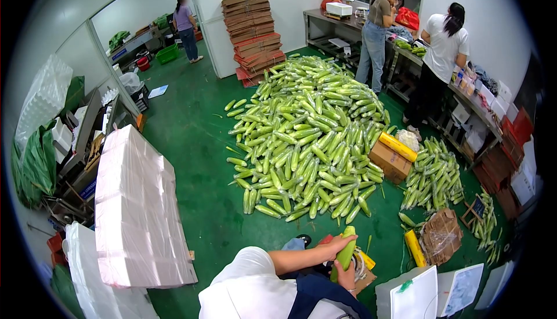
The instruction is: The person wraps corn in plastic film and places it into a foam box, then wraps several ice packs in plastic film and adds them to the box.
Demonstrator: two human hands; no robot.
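Note:
My left hand (338,242) grips the upper end of a green corn cob (347,253) held upright just in front of my white shirt and dark apron. Below it, my right hand (348,274) wraps the lower part of the same cob. Under my hands is a brown cardboard piece (365,281) with a yellow roll (367,260) beside it. The big heap of green corn cobs (307,139) lies on the green floor a short way ahead of me.
A smaller corn pile (435,177), a cardboard box (390,162) and yellow rolls (414,248) lie to the right. Plastic-wrapped white stacks (136,203) stand at left, flat cartons (252,29) at the back. Two people work at the right bench (464,95); another stands far back left.

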